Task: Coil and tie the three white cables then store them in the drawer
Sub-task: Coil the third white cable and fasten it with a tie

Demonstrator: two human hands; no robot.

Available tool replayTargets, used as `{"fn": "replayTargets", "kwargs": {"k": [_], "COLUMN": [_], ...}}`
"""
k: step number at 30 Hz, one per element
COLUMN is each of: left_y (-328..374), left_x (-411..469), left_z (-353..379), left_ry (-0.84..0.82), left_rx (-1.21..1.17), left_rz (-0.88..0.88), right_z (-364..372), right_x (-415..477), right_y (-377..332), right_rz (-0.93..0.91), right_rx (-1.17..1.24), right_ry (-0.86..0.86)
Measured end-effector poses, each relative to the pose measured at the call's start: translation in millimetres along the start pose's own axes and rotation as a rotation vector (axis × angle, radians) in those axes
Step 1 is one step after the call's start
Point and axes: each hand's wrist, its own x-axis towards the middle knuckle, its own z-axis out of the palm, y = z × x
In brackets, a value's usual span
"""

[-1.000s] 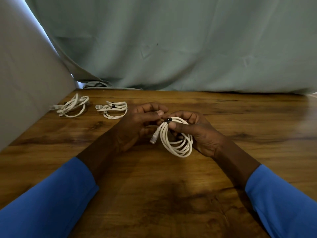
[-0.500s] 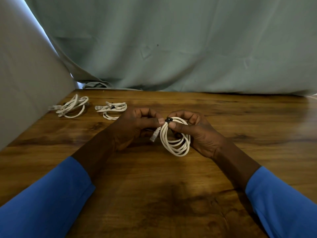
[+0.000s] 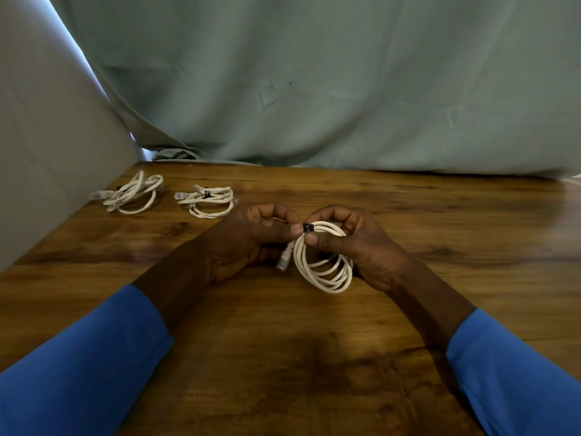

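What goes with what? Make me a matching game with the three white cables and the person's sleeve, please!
Things
1. far-left cable
2. middle cable
3. nearest cable
4. sleeve

Places or colours
A. blue
B. pinched by the left hand and the right hand
C. on the table, next to the grey wall
D. on the table, between the other two cables

Pairs: 1-C, 2-D, 3-B, 4-A
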Motion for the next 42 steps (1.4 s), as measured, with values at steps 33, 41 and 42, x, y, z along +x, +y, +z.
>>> {"fn": "replayTargets", "kwargs": {"k": [33, 41, 42], "left_y": [-1, 1, 0], "left_x": [12, 13, 12], "left_z": [6, -3, -4], "left_ry": [0.159, 0.038, 0.024], "left_rx": [0.527, 0.258, 0.197], "left_rz": [0.513, 0.225, 0.169], "right_z": [-6, -6, -7], "right_x": [11, 10, 10], "right_y": [3, 6, 5], "right_rz": [0.131, 0.109, 0.103], "right_rx": [0.19, 0.167, 0.166], "right_ry": [0.041, 0.049, 0.039]}}
